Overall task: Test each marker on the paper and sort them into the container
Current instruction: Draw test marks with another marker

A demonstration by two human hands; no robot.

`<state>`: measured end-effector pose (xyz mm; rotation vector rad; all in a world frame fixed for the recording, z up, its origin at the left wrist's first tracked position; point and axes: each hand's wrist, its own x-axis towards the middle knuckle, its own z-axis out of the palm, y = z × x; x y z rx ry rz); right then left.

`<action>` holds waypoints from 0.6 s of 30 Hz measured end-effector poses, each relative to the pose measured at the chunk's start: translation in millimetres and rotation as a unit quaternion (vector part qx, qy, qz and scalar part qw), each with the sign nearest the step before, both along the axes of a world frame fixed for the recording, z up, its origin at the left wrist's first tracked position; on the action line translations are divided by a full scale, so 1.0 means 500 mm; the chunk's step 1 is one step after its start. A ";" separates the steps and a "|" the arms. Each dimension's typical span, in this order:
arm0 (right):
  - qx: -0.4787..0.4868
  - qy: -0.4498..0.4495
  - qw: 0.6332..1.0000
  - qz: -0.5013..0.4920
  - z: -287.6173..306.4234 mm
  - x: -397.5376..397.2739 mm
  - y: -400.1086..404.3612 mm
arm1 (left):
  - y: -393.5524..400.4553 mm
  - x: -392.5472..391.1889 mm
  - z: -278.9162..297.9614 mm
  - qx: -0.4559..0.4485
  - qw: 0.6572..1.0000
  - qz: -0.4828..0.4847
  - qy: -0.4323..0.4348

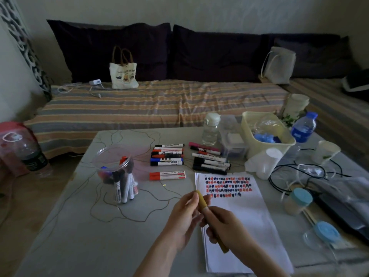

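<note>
Open tabletop (83,226) runs bare from near edge to clear container (117,172), while marker rows (167,154) crowd the far middle and cream bin (265,136), bottles (210,129), black cables (289,176) and blue-lidded jars (299,200) block the right side beyond the paper (245,226).

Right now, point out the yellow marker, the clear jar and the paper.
yellow marker (200,199): head view, upper barrel above the fingers.
clear jar (111,158): head view, near rim.
paper (247,212): head view, blank middle.

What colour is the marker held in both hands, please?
Yellow: the marker, gripped by left hand and right hand, head view.
</note>
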<state>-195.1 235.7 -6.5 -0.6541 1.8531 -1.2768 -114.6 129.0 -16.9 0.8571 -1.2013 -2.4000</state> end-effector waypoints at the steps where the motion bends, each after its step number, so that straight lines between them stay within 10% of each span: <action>1: -0.001 0.012 1.000 -0.002 -0.007 -0.001 0.001 | 0.001 -0.002 -0.002 0.002 1.000 0.002 -0.001; 11: 0.031 0.323 0.946 -0.009 -0.058 -0.014 0.038 | -0.070 -0.043 -0.002 0.097 0.967 0.233 -0.037; 14: 0.082 0.277 0.957 -0.014 -0.085 -0.032 0.081 | -0.133 -0.017 -0.020 -0.115 0.975 0.164 -0.091; 18: 0.081 0.236 0.968 -0.002 -0.085 -0.041 0.060 | -0.120 -0.016 -0.095 -0.438 0.870 0.024 -0.223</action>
